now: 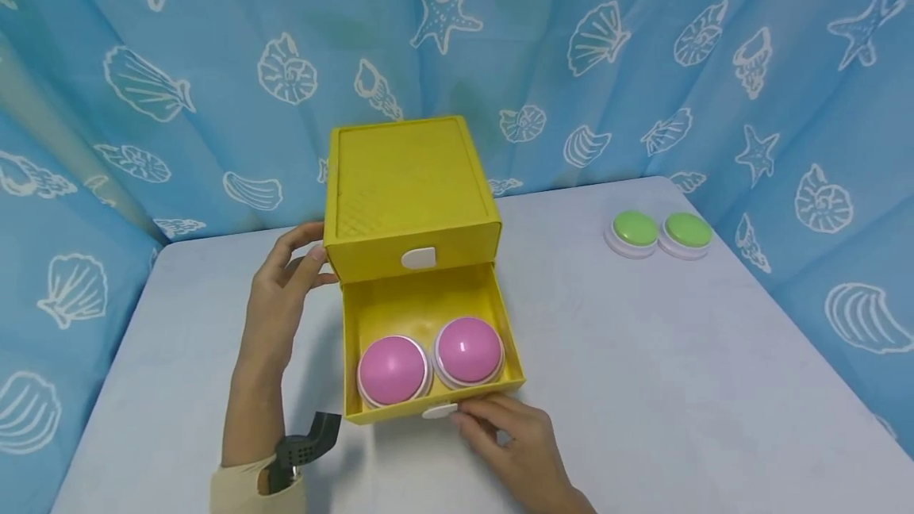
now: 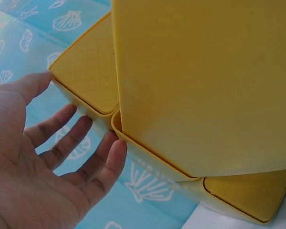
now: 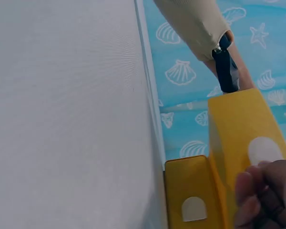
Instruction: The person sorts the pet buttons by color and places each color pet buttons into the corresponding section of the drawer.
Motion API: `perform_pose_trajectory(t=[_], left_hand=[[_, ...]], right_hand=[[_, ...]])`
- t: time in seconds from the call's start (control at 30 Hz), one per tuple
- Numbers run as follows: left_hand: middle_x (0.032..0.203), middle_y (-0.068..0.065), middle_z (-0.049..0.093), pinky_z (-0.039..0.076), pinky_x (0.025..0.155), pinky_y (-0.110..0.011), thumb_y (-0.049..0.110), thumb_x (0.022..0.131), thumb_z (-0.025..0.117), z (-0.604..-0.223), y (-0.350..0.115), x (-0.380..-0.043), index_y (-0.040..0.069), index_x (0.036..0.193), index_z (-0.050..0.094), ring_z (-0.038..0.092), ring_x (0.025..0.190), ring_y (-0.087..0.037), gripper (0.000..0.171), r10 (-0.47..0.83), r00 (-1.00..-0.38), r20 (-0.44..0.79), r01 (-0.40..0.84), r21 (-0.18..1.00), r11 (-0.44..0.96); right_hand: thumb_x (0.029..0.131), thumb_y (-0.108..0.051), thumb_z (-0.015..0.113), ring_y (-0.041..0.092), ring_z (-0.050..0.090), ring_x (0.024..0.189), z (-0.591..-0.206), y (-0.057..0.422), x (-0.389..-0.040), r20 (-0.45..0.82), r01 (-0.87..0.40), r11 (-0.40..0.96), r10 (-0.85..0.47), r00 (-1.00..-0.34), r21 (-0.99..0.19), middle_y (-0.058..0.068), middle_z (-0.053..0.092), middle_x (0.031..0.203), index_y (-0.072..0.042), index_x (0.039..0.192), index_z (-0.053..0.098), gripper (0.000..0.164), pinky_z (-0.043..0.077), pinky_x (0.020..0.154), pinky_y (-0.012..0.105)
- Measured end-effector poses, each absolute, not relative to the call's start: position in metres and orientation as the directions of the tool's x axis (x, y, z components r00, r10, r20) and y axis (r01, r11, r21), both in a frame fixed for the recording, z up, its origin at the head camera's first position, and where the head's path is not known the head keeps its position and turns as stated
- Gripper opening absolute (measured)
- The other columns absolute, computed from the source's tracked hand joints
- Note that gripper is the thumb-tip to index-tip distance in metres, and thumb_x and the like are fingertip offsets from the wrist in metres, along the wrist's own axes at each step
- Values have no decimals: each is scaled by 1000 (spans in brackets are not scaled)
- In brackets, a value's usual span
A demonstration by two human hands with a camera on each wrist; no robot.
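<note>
A small yellow two-drawer box stands near the back of the table. Its upper drawer is closed; its lower drawer is pulled out. Two pink domes with white rims lie side by side at the drawer's front, a left dome and a right dome. My left hand is at the box's left side, its fingertips touching the yellow wall. At the drawer's front, my right hand pinches the white pull tab. That hand is partly cut off in the right wrist view.
Two green domes with white rims, one on the left and one on the right, sit at the table's back right. A blue curtain with shell prints hangs behind and beside the white table.
</note>
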State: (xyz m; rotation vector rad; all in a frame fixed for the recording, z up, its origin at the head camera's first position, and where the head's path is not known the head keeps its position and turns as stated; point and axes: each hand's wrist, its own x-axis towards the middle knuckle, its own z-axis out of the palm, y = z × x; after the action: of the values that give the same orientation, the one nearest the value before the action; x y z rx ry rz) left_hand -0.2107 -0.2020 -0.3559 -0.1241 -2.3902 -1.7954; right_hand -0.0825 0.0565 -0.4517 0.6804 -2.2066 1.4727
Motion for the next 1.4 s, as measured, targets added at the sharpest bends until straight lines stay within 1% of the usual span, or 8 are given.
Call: perform_pose_trajectory(t=[0.17, 0.33, 0.5, 0.73, 0.9, 1.07, 1.2, 1.4], left_hand=[[126, 7, 49, 41, 95, -46, 47, 89, 53, -360, -202, -211, 31, 130, 47, 58, 102, -17, 44, -22, -988, 155, 143, 952, 269], [127, 7, 49, 41, 95, -47, 47, 89, 53, -360, -201, -212, 32, 130, 47, 57, 103, -17, 44, -20, -987, 161, 149, 951, 270], [126, 7, 50, 41, 95, -47, 47, 89, 54, -363, -200, -214, 31, 129, 48, 56, 105, -17, 44, -10, -989, 144, 137, 958, 253], [126, 8, 49, 45, 91, -42, 46, 89, 53, -364, -201, -216, 31, 129, 48, 57, 104, -16, 43, -1, -986, 167, 162, 953, 256], [126, 8, 49, 42, 93, -44, 48, 88, 54, -362, -202, -218, 32, 129, 47, 57, 103, -16, 44, -4, -988, 153, 146, 955, 257], [127, 7, 49, 41, 94, -46, 48, 88, 54, -360, -202, -218, 31, 130, 47, 56, 104, -17, 46, -10, -990, 143, 136, 959, 248], [127, 8, 48, 42, 94, -44, 48, 88, 54, -360, -202, -216, 31, 129, 47, 56, 104, -17, 46, -13, -990, 144, 136, 959, 250], [126, 9, 49, 42, 94, -44, 48, 88, 54, -359, -205, -213, 32, 129, 48, 57, 102, -18, 45, -28, -989, 145, 133, 956, 263]], right_hand=[[72, 1, 75, 2, 48, 56, -444, 55, -86, 599, -610, 328, -149, -787, -721, -3, 66, 73, -5, 87, 72, 16, 40, 48, 10], [76, -6, 74, -1, 48, 57, -458, 57, -95, 584, -594, 322, -137, -800, -737, -8, 66, 75, -10, 89, 72, 14, 41, 47, 12], [78, -9, 73, 0, 48, 58, -457, 57, -104, 571, -581, 325, -135, -810, -746, -10, 64, 73, -13, 88, 72, 11, 42, 48, 12], [76, -1, 73, 4, 48, 55, -432, 52, -115, 583, -595, 302, -140, -800, -745, -5, 62, 65, -6, 82, 72, 8, 40, 47, 11], [73, 5, 72, 6, 49, 53, -420, 50, -120, 583, -598, 274, -143, -800, -753, -1, 62, 62, -1, 80, 71, 9, 40, 47, 11], [77, -6, 73, 6, 51, 54, -437, 51, -135, 537, -553, 283, -141, -832, -784, -4, 63, 64, -5, 83, 72, 6, 43, 45, 17], [81, -18, 70, 7, 52, 56, -448, 51, -151, 493, -508, 308, -131, -860, -804, -8, 63, 66, -10, 86, 73, 9, 45, 46, 20], [82, -20, 69, 8, 50, 59, -448, 46, -168, 496, -508, 341, -130, -859, -791, -11, 59, 66, -13, 89, 73, 10, 43, 49, 20]])
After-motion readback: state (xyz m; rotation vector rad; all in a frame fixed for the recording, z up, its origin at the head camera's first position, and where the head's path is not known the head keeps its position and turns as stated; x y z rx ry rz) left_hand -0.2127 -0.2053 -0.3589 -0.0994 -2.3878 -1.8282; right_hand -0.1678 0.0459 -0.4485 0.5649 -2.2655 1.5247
